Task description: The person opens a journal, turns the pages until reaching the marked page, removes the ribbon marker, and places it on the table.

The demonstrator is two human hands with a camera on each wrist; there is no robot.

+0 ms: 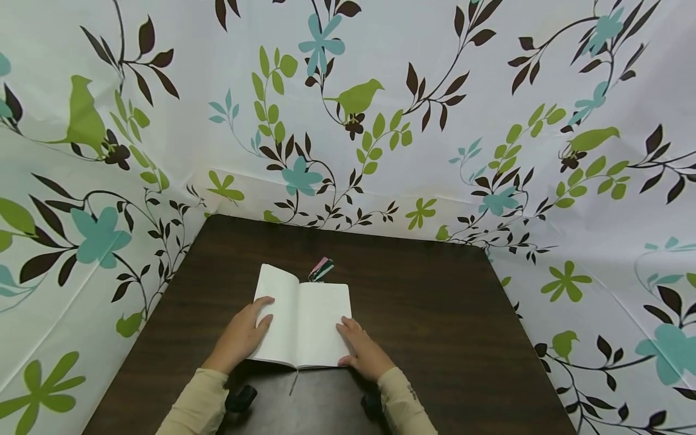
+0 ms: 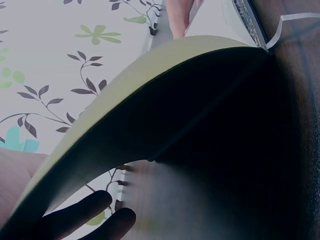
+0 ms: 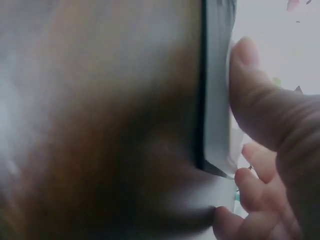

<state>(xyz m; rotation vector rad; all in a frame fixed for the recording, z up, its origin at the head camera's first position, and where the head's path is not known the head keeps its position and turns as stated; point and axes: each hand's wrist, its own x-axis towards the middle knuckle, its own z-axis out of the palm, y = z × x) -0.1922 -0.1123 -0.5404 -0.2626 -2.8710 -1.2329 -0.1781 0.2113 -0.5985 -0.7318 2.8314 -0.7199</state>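
Note:
An open notebook (image 1: 321, 320) with blank white pages lies on the dark wooden table. My left hand (image 1: 239, 338) grips its left half, thumb on the page. In the left wrist view that half is tilted up, its dark cover (image 2: 150, 120) facing the camera, with fingers (image 2: 82, 215) underneath. My right hand (image 1: 365, 353) rests at the right page's outer edge. The right wrist view has its thumb (image 3: 255, 95) on the page and the other fingers loosely bent by the edge. A thin ribbon bookmark (image 1: 294, 383) hangs from the spine.
Just behind the notebook lies a small pink, white and dark green item (image 1: 321, 269), its kind unclear. The table (image 1: 435, 314) meets a white curtain (image 1: 380, 199) printed with leaves, flowers and birds at the back and sides.

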